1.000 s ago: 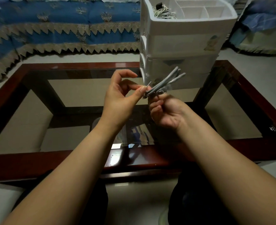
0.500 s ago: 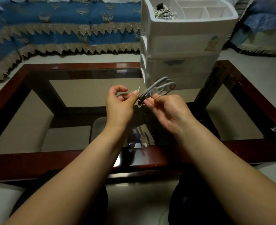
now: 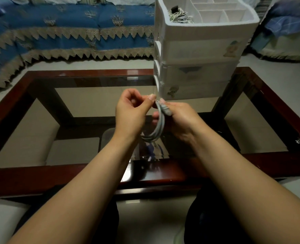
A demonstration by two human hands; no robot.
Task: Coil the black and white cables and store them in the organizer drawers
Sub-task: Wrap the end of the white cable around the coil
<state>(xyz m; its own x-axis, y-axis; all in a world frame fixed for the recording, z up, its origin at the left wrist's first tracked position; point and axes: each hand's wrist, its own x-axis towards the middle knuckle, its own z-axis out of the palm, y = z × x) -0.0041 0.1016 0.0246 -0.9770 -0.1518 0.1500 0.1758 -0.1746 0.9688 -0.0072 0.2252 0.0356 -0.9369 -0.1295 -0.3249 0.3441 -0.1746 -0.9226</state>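
Observation:
A coiled grey-white cable (image 3: 159, 128) hangs in a loop between my hands above the glass table. My right hand (image 3: 181, 120) grips the top of the coil near its plug. My left hand (image 3: 131, 111) pinches something thin at the top of the coil between thumb and forefinger; what it is, I cannot tell. The white organizer (image 3: 198, 55) stands at the far right of the table with its drawers closed. Its open top tray holds another coiled cable (image 3: 178, 14) with a black end.
The dark wooden frame (image 3: 85, 175) of the glass-topped table runs in front of me. A blue sofa cover with a zigzag fringe (image 3: 71, 32) lies behind the table. Bedding (image 3: 286, 29) sits at the far right on the floor.
The coil pointed up and to the right a second ago; it has swung down and now hangs below my hands. Both hands have dropped lower and closer together.

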